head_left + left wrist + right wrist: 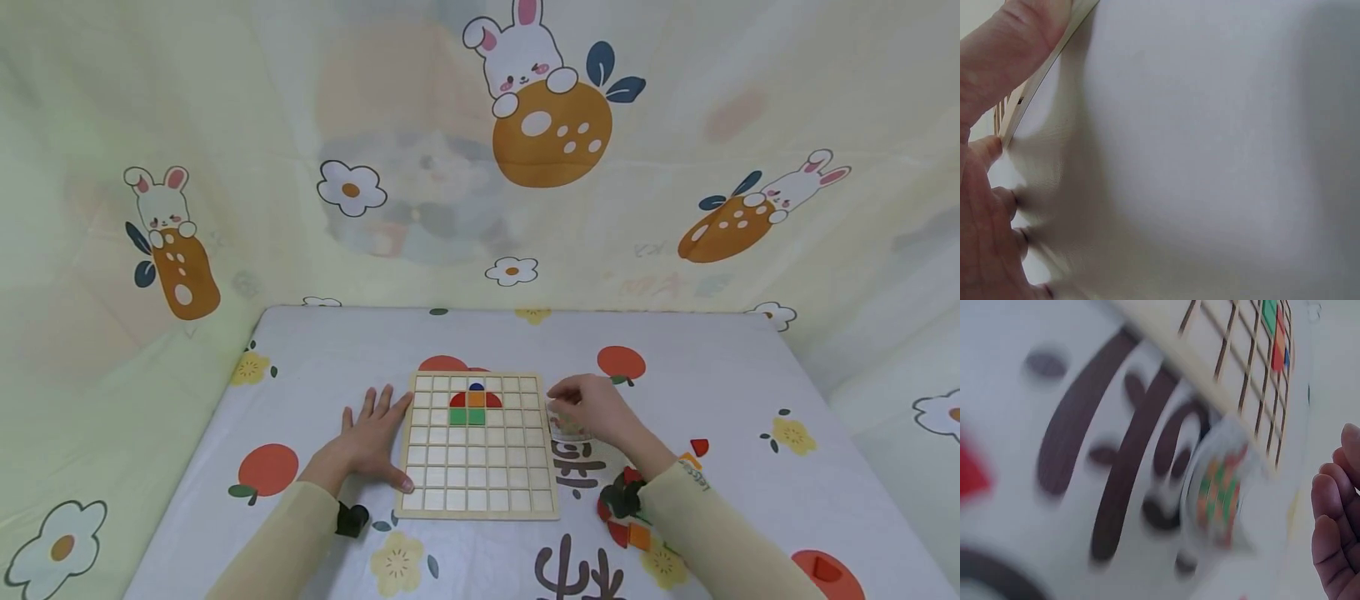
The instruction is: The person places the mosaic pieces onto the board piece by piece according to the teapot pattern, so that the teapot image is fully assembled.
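Note:
A wooden grid board (pixel 480 515) lies on the table with several coloured pieces in its upper cells: two green squares (pixel 467 417), an orange square (pixel 476 399) between red rounded pieces (pixel 492 401), and a blue half-round piece (pixel 477 387) on top. My left hand (pixel 367 442) has its fingers spread along the board's left side; the thumb (pixel 1013 47) rests on the edge. My right hand (pixel 592 408) hovers beside the board's right edge, fingers loosely bent, nothing visible in them. Below it lies a clear, round-edged thing (pixel 1194 506) with blurred green and orange patches.
Loose red pieces (pixel 618 533) and an orange square piece (pixel 639 536) lie by my right forearm, partly hidden by it. Another red piece (pixel 700 447) sits farther right. A printed cloth (pixel 315 350) covers the table, with a patterned curtain (pixel 420 242) behind.

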`<state>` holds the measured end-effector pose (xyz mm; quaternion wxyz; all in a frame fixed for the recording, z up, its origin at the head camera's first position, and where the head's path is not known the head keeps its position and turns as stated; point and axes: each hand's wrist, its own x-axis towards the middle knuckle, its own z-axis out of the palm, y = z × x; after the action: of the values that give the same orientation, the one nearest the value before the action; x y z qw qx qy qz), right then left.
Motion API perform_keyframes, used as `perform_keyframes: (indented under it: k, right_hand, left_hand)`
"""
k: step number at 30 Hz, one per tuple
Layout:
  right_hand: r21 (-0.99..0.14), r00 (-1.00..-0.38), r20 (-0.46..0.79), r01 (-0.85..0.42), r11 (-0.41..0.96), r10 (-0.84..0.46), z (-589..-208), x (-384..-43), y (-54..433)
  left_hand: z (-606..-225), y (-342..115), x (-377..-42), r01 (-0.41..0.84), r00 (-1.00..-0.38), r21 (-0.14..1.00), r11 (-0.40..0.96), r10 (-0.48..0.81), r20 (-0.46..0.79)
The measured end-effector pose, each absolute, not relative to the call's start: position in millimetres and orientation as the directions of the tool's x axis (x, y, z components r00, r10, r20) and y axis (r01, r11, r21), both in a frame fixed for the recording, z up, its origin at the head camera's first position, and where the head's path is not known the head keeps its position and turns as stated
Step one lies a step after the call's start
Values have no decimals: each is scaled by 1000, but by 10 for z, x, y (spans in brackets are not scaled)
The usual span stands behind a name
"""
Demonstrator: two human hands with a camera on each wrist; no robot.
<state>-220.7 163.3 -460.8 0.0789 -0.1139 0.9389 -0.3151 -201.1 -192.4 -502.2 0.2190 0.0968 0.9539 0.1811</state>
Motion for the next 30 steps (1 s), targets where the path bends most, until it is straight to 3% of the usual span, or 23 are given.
perform_keyframes:
  k: [19, 30]
  right_hand:
    - [-552, -987, -116, -29, 833, -111, -4665, -1812, 2669]
    - [-533, -968, -243, 78, 842, -64, -4891, -1572, 3034]
  left_hand:
    - [-4969, -1931, -2015, 128, -882, 397, 909, 287, -373]
    - [-5008, -1928, -2006, 121, -886, 386, 914, 275, -373]
